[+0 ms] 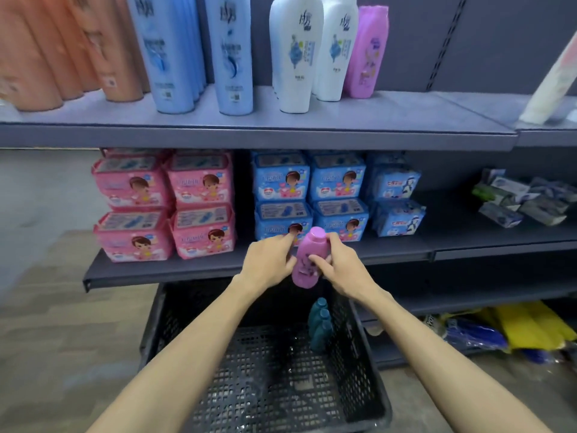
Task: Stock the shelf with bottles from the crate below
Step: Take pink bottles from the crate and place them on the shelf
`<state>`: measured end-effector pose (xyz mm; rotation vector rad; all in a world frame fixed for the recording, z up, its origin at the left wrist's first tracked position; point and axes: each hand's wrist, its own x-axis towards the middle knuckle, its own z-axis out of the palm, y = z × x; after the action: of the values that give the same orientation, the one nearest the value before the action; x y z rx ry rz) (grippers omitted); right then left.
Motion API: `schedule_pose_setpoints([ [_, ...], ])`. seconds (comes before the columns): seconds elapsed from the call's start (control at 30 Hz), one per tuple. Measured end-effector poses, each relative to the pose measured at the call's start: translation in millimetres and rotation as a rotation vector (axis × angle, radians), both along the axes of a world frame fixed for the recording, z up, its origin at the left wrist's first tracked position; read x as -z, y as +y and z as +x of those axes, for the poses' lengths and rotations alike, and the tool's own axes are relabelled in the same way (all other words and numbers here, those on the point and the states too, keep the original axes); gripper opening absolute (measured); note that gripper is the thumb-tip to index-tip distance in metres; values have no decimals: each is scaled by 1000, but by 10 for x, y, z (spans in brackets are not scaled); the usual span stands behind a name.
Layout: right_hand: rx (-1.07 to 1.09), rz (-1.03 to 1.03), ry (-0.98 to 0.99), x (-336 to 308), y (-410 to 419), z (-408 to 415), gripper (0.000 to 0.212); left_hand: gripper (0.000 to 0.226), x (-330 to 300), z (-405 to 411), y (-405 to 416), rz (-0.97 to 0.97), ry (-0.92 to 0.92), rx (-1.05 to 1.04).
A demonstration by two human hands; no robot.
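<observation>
Head view: both hands point(307, 264) around smooth pink bottle point(309, 260).

Right of the purple bottle on the top shelf point(366, 54) you've got a wide bare stretch of shelf board point(437, 110), open up to the tilted pale bottle point(549, 76) at the far right edge. To the left the row is packed: white bottles point(296, 54), blue bottles point(199, 54) and orange bottles point(62, 48) stand side by side. The shelf's front lip point(249, 137) juts out above your hands. Below, the crate point(175, 323) is mostly open floor, with teal bottles point(320, 323) against its right wall. Pink packs point(165, 204) and blue packs point(312, 195) fill the middle shelf ahead.
</observation>
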<state>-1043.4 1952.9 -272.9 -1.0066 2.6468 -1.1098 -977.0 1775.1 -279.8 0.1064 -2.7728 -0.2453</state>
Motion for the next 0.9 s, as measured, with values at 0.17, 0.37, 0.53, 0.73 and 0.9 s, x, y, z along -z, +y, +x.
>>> schedule_pose_setpoints([
  [0.17, -31, -51, 66, -392, -39, -62, 34, 16, -405, -96, 5, -5, 41, 26],
  [0.37, -32, -133, 171, -994, 23, -162, 34, 15, -978, -213, -15, -152, 129, 67],
  [0.53, -30, -206, 196, -1371, 99, -159, 36, 14, -1329, -247, 24, -182, 124, 68],
  [0.73, -34, -192, 285, -1587, 141, -109, 41, 15, -1616, -164, 207, -213, 167, 45],
  [0.9, -45, -189, 350, -1842, 151, -140, 37, 19, -1885, -150, 267, -270, 177, 22],
])
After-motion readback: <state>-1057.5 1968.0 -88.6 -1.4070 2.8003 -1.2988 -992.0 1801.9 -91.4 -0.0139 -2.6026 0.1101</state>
